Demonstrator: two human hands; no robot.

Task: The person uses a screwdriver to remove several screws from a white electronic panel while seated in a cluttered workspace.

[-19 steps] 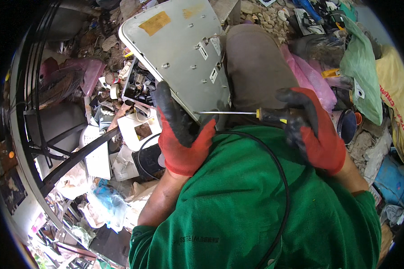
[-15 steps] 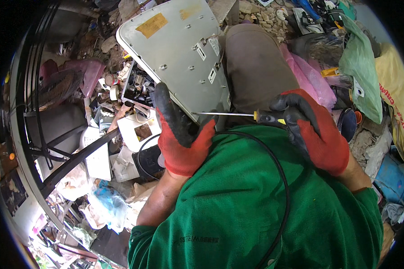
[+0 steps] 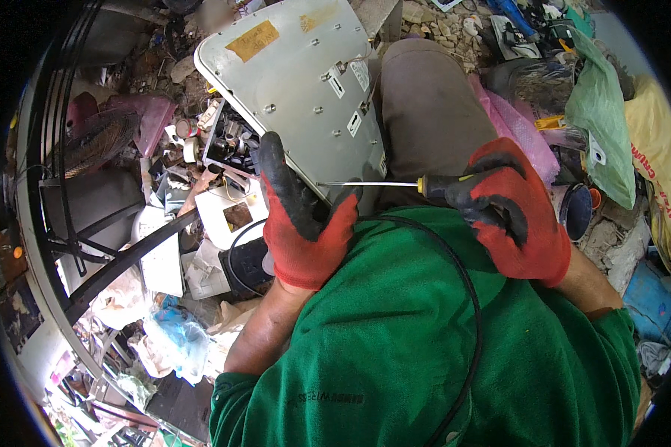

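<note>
A flat grey-white metal panel (image 3: 291, 82) with rounded corners leans in front of me, tape pieces and several small screws or studs on its face. In a red glove with black palm and fingers, my left hand (image 3: 302, 216) is at the panel's lower left edge, its fingers stretched up and thumb spread apart. My right hand (image 3: 511, 216), gloved alike, closes round the dark handle of a screwdriver (image 3: 373, 183). The shaft points left across the panel's lower part, its tip close to the edge near my left hand. Whether the tip sits in a screw I cannot tell.
A black cable (image 3: 455, 261) loops over my green shirt. My bent knee (image 3: 425, 104) is right of the panel. On the left are a black metal frame (image 3: 127, 261) and a box of small parts (image 3: 231, 138). Plastic bags (image 3: 604, 119) and rubble lie at the right.
My right hand has shifted slightly and altered its finger grip on the screwdriver handle. The screwdriver has moved a little left and up. My left hand stays nearly in place.
</note>
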